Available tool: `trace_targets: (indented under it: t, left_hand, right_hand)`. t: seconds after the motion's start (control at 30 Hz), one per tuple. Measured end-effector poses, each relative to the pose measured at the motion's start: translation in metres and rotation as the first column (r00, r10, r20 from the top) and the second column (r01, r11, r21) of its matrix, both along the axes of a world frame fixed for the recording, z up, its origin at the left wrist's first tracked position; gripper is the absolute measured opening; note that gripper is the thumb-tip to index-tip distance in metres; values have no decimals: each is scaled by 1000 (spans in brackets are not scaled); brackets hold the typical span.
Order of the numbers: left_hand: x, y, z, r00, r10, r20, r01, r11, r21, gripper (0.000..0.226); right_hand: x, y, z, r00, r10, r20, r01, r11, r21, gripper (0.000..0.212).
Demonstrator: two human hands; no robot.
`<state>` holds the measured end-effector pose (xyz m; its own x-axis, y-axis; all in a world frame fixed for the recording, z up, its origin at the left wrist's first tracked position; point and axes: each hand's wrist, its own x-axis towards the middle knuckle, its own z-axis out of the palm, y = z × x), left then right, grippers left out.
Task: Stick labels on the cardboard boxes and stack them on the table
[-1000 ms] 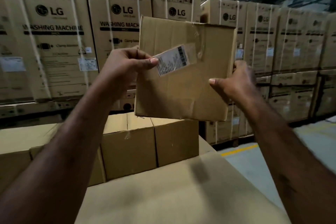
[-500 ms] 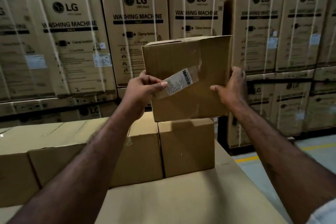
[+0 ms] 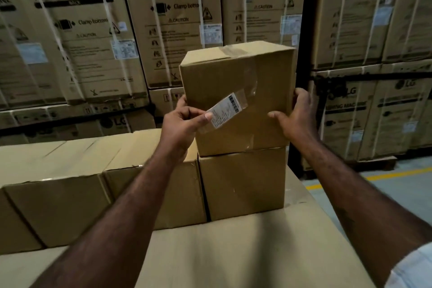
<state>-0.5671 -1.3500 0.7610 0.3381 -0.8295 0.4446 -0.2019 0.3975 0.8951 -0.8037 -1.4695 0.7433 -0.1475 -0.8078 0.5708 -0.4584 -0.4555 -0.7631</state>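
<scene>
Row of boxes (image 3: 53, 208) at left on worktop (image 3: 233, 252), side by side. Left hand (image 3: 182, 126) curled round left edge of top box (image 3: 233, 72), thumb pinning loose end of label (image 3: 225, 110). Label skewed on front face, far end under clear tape. Top box seated on lower box (image 3: 243, 184), roughly flush, at right end of row. Right hand (image 3: 295, 119) gripping right edge, thumb on front face. Risks: lifting thumb before pressing flat — loose end likely to spring up, peel later. Smoothing as-is — skew locked in, possible crease. Hard push on front face apt to shove top box back off square.
</scene>
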Motion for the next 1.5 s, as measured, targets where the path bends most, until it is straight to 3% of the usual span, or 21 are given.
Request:
trace_targets:
  t: [0.2, 0.33, 0.6, 0.8, 0.9, 0.97, 1.07, 1.2, 1.37, 1.5]
  left_hand:
    - [3, -6, -10, 1000, -13, -10, 13, 999, -41, 13]
    - [4, -4, -12, 999, 8, -38, -10, 998, -55, 17]
    - [4, 1, -15, 997, 76, 21, -76, 997, 0, 12]
    - [-5, 16, -11, 988, 152, 13, -153, 987, 50, 8]
    - [-11, 37, -5, 990, 135, 42, -138, 987, 83, 7]
    - [-9, 51, -1, 992, 93, 81, -103, 987, 125, 10]
    - [-7, 77, 7, 995, -6, 102, -13, 983, 181, 14]
    - [-11, 115, 17, 981, -141, 134, 110, 970, 217, 15]
    - [-14, 155, 21, 959, -222, 176, 182, 959, 216, 12]
    - [-33, 169, 4, 962, -271, 20, 263, 946, 188, 3]
  right_hand:
    - [2, -17, -31, 995, 92, 25, -94, 990, 108, 75]
    - [3, -18, -34, 995, 97, 29, -100, 990, 104, 57]
    - [7, -13, -34, 990, 144, 10, -143, 972, 185, 61]
    - [15, 4, -25, 981, -49, -186, 100, 956, 277, 58]
    - [18, 26, -16, 961, -190, -199, 223, 961, 161, 66]
    - [24, 48, -8, 992, -89, -88, 97, 992, 86, 54]
    - [35, 89, 8, 971, 232, 50, -235, 971, 50, 30]
    - [34, 140, 31, 840, 512, 180, -538, 827, 163, 42]
    - [13, 195, 39, 826, 558, 78, -563, 815, 134, 16]
    - [-10, 232, 25, 808, 582, 97, -587, 779, 219, 9]
